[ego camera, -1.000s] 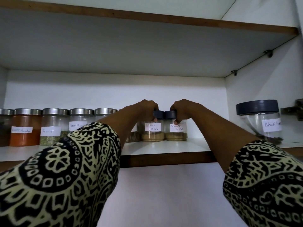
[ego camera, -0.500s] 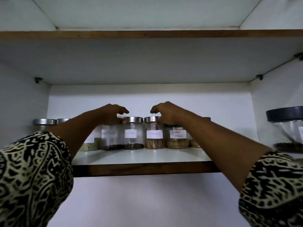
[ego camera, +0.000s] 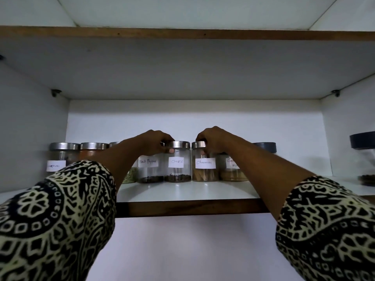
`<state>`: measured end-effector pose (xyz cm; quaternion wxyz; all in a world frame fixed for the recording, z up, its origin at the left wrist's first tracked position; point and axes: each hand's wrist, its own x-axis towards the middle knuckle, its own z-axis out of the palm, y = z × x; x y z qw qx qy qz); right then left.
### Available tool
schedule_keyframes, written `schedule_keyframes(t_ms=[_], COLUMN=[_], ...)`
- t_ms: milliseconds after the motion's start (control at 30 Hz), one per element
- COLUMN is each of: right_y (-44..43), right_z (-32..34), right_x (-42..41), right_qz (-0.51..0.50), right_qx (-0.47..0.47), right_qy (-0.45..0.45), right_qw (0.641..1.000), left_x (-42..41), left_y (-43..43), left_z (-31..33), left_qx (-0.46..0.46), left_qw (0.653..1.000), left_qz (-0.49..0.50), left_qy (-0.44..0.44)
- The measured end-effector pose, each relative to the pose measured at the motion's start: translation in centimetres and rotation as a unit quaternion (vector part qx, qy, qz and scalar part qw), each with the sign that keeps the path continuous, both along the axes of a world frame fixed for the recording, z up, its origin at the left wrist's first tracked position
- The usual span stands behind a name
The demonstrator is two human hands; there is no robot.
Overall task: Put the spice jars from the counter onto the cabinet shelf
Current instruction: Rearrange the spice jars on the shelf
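Jars stand upright in a row along the back of the cabinet shelf (ego camera: 182, 192), close together. The left hand (ego camera: 154, 141) is curled over the lid of the Black Pepper jar (ego camera: 150, 169), gripping it from above, and one fingertip reaches across to touch the neck of the Cloves jar (ego camera: 177, 169) just beside it. The right hand (ego camera: 216, 139) is curled round the top of the Cinnamon jar (ego camera: 205, 171), covering the right part of its steel lid (the left part still shows). Beyond the right wrist sits a jar of tan powder (ego camera: 233, 175), its label half hidden. Steel-lidded jars (ego camera: 64, 157) fill the shelf's left end, and a dark-lidded jar (ego camera: 363, 157) stands well apart at the right.
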<state>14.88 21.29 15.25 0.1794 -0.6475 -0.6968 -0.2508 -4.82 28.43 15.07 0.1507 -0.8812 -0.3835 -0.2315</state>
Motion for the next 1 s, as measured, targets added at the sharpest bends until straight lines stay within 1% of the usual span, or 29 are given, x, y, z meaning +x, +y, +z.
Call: schedule_keyframes(t_ms=[167, 300, 400, 533, 600, 733, 867, 1000], right_y=[-1.1, -4.3, -7.7, -13.8, -16.5, -18.0, -17.7, -19.4], right_z=[-0.2, 0.6, 1.3, 2.2, 2.5, 1.9, 0.7, 0.5], right_x=[-0.2, 0.5, 2.3, 6.9, 10.4, 14.3, 16.8, 18.4], right_qz=[-0.013, 0.015, 0.024, -0.005, -0.037, -0.066, -0.047, -0.032], right_qx=[-0.01, 0.056, 0.111, 0.176, 0.182, 0.155, 0.144, 0.167], right_qy=[-0.007, 0.014, 0.011, -0.013, -0.022, -0.007, 0.016, 0.011], right_qw=[1.0, 0.998, 0.993, 0.984, 0.982, 0.986, 0.988, 0.985], left_x=[-0.1, 0.4, 2.4, 6.8, 9.4, 11.5, 12.2, 12.6], left_y=[-0.6, -2.9, -5.7, -8.4, -9.1, -7.5, -7.5, -7.7], left_z=[-0.3, 0.5, 1.1, 1.3, 0.9, -0.5, -0.6, -0.6], left_qx=[-0.023, 0.037, 0.094, 0.106, 0.098, 0.055, 0.06, 0.055], left_qw=[0.999, 0.999, 0.996, 0.994, 0.995, 0.995, 0.993, 0.991], left_qz=[0.011, 0.011, 0.002, -0.021, -0.011, 0.051, 0.08, 0.099], left_qy=[-0.026, -0.037, 0.006, 0.027, 0.029, 0.066, 0.061, 0.075])
